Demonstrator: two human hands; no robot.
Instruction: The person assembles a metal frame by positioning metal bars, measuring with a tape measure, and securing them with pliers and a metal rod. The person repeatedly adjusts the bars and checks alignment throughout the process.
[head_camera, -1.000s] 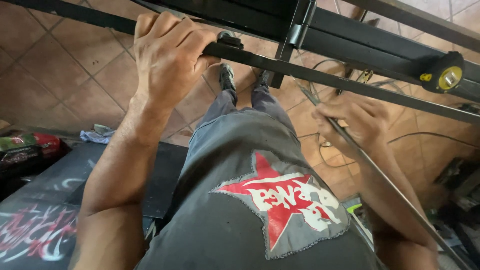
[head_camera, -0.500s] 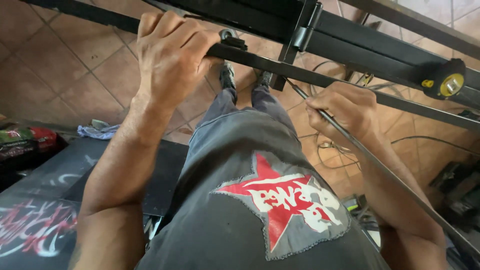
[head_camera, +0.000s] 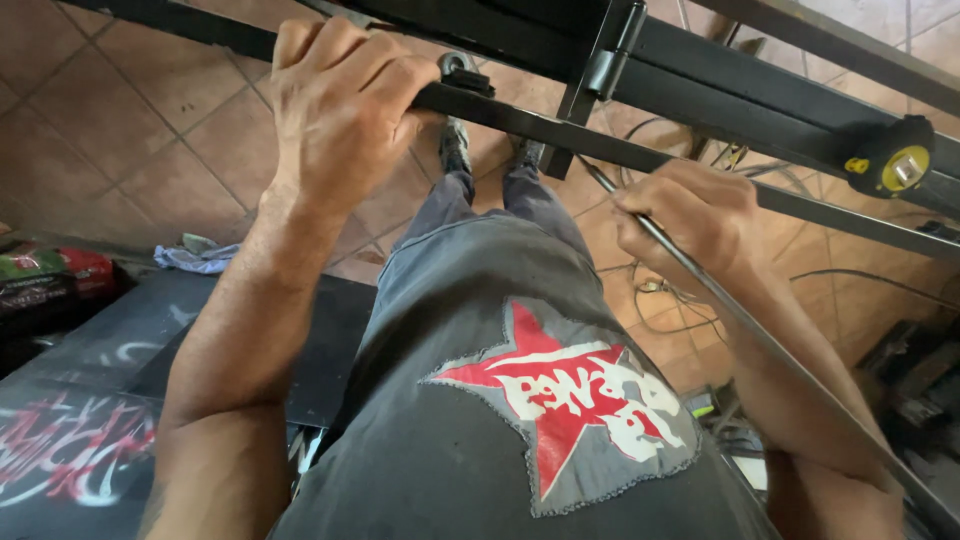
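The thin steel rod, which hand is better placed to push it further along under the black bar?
Right, probably. The right hand already grips the thin steel rod, while the left hand is clamped over the black bar.

Frame bar (head_camera: 560, 128): matt black painted metal. Thin rod (head_camera: 760, 345): bare grey steel, smooth. Tape measure (head_camera: 893, 160) at 2 o'clock: glossy plastic. Floor (head_camera: 150, 110): matt terracotta tile.

My left hand (head_camera: 340, 110) covers the stretch of black bar (head_camera: 560, 130) under it, so I can't see the grip. The thin rod (head_camera: 760, 340) vanishes inside my right hand (head_camera: 690, 225) and runs off the bottom-right corner.
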